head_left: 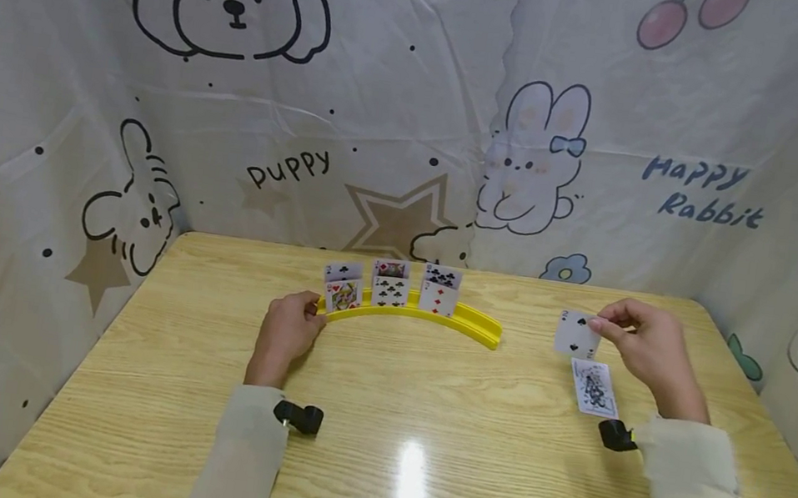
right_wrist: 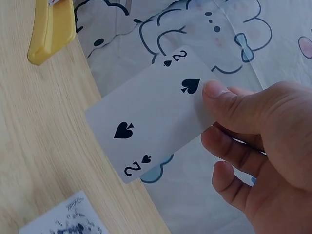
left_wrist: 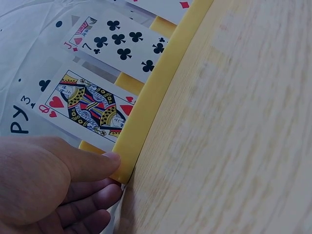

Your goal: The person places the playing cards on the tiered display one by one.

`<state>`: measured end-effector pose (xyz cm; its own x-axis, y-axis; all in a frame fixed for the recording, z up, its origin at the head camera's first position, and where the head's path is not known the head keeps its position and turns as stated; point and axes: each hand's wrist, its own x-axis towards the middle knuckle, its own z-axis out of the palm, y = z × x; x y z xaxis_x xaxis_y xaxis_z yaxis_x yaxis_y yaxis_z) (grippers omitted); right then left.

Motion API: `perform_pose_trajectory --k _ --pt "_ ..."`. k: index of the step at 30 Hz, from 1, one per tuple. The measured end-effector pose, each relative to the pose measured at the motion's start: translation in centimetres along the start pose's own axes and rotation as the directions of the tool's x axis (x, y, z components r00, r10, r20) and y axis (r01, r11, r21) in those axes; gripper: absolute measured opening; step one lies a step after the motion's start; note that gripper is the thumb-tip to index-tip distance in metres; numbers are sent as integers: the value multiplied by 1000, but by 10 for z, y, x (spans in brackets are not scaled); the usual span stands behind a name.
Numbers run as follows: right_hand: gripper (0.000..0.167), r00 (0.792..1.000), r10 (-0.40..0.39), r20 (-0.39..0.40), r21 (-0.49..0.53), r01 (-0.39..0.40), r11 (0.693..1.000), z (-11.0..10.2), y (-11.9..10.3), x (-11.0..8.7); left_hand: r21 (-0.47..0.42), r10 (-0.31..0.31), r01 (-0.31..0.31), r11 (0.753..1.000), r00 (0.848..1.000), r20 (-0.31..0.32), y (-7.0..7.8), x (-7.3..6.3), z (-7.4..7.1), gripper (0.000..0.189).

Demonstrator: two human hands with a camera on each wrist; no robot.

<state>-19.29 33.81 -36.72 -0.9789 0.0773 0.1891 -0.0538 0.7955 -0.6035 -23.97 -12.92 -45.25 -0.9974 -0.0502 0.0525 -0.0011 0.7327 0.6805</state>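
A curved yellow card holder stands on the table with playing cards upright in it. My left hand pinches its left end, thumb in front and fingers curled behind. Closest to that hand is a queen of hearts, with a 3 of clubs behind it. Farther along, a 7 of clubs has a jack of diamonds behind it. A diamonds card fronts a clubs card at the right. Between thumb and fingers, my right hand holds a two of spades face up above the table.
A joker card lies face up on the wooden table, just below the raised card. Behind the table hangs a printed cloth, which also runs along both sides.
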Motion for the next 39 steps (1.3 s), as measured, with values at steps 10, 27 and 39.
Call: perform_pose_trajectory --k 10,27,39 --pt "21 1000 -7 -17 46 7 999 15 -8 4 12 13 -13 1000 1000 0 2 -2 -1 36" --pt "24 999 11 -32 126 -7 992 33 -25 11 -9 -1 1 1000 1000 6 2 -1 -1 38" --pt "23 998 17 -59 166 -7 986 49 -38 17 -9 -17 17 1000 1000 12 1 0 -1 38"
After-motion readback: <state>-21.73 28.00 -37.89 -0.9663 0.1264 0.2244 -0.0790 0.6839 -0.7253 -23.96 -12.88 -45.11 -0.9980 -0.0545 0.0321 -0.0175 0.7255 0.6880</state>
